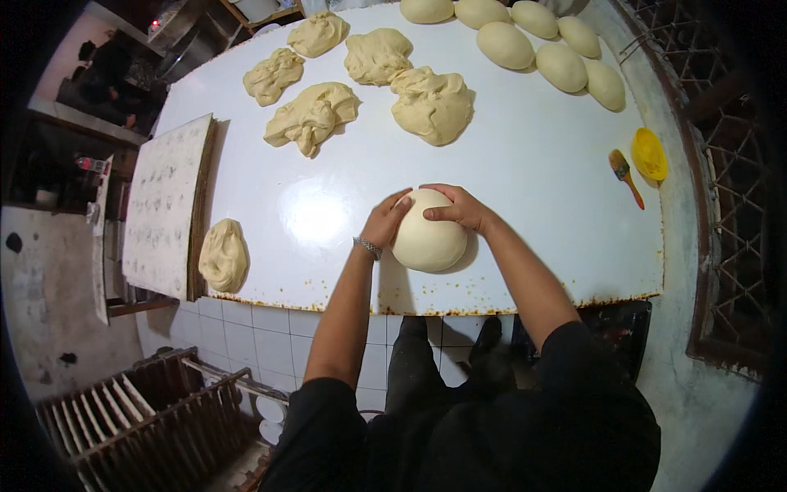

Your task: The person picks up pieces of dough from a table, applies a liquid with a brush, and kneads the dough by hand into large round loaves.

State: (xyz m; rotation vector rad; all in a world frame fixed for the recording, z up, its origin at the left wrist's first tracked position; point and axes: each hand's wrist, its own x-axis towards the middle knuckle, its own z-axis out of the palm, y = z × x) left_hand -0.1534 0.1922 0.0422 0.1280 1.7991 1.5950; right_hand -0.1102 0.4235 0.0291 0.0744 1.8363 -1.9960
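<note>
A large, smooth, pale dough ball (431,239) rests on the white table (537,205), close to its front edge. My left hand (385,220) cups its left far side, fingers curved around it. From the other side my right hand (461,207) wraps over the far top, its thumb lying across the dough. The fingertips of both hands come near each other at the back of the ball. Beyond my hands lie several rough, unshaped dough lumps, among them one lump (433,107) nearest the ball and a wider lump (311,116) to its left.
Several smooth dough balls (505,45) stand at the far right. A brush (625,176) and a yellow bowl (649,154) lie by the right edge. One dough lump (223,256) sits front left, beside stacked boards (166,209). A slatted rack (156,418) stands below left.
</note>
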